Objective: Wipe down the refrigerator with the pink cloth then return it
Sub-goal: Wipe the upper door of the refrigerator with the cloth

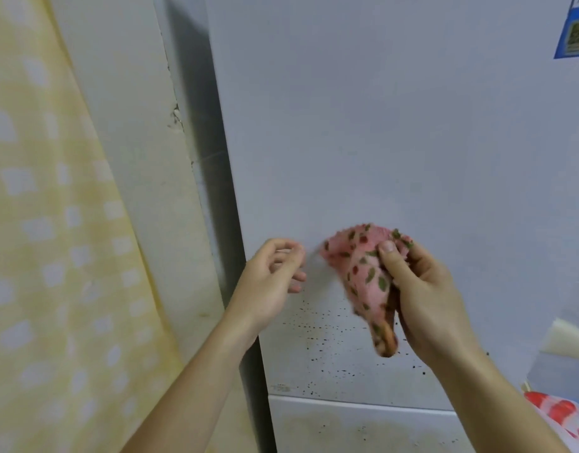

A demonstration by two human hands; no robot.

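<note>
Pinching the pink cloth [363,276] in the right grip [422,289], thumb over its bunched top, close before the refrigerator [379,125] door at 5 o'clock. Holding nothing in the left grip [275,276], loosely curled at the cloth's 9 o'clock. Judging by dark specks [327,338] at 6 o'clock: wiping unfinished, return not yet done.
</note>
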